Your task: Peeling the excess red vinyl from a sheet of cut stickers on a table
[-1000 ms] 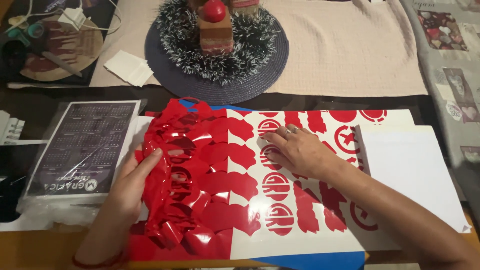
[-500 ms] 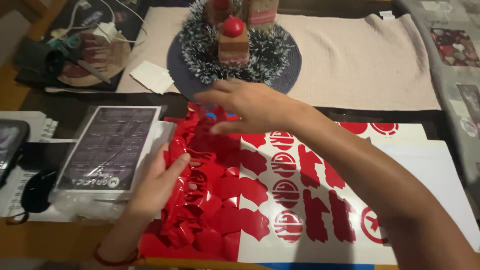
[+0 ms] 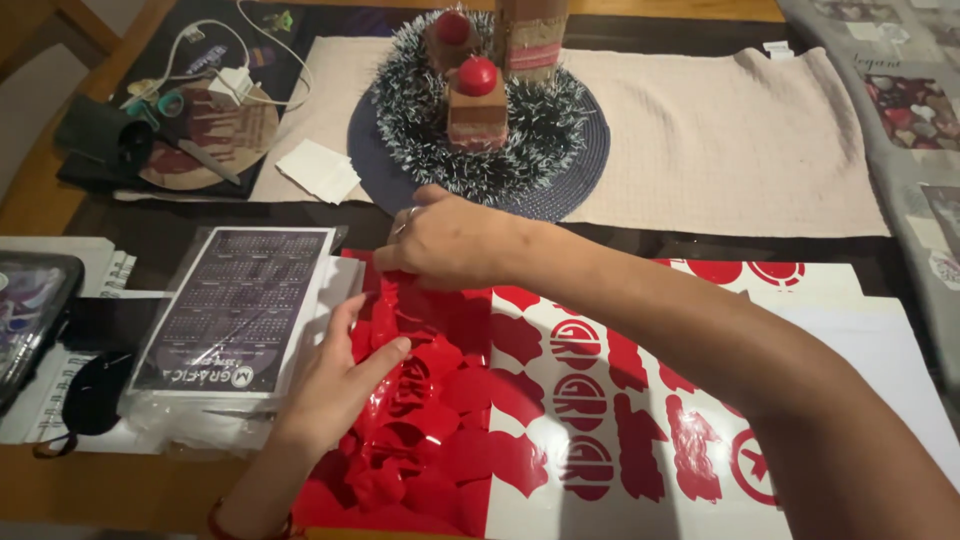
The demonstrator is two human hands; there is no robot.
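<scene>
Red film (image 3: 420,440) pinched at top edge by right hand (image 3: 450,240), pressed flat by left hand (image 3: 335,385), fingers extended, white sheet (image 3: 850,330) beneath, calendar (image 3: 235,310) beside.

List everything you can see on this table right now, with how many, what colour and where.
red vinyl film: one, glossy red, crumpled, peeled at sheet's left
backing sheet: one, white with red cut shapes, front centre
calendar card: one, dark, in clear sleeve, left
round mat: one, dark blue, top centre
tinsel wreath: one, dark green and white, on mat
block decorations: three, brown, two red-topped, inside wreath
table runner: one, beige, top
paper square: one, white, beside mat
left hand: pressing the film
right hand: fingers gripping film's top edge
</scene>
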